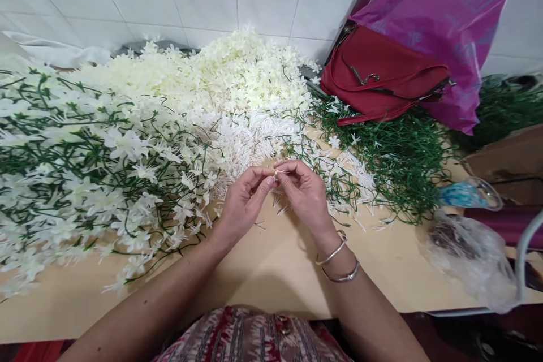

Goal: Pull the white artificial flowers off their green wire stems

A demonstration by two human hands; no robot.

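Note:
My left hand (244, 199) and my right hand (306, 192) meet fingertip to fingertip over the table, both closed in a pinch. Between them is a small white artificial flower stamen (276, 172), its thin strands poking out; the fingertips cover most of it. Just beyond the hands lies a heap of loose white stamens (241, 138). Behind that, pale cream flower heads (254, 70) are piled against the wall. White flowers on green stems (131, 150) spread over the left side. Bare green plastic stems (394, 153) lie in a tangle to the right.
A red handbag (382, 76) rests on the green stems, with a purple plastic bag (445, 17) behind it. At the right are a blue-and-white plastic cup (469, 193) on its side and a clear plastic bag (470, 254). The tan tabletop (271, 271) ends near my body.

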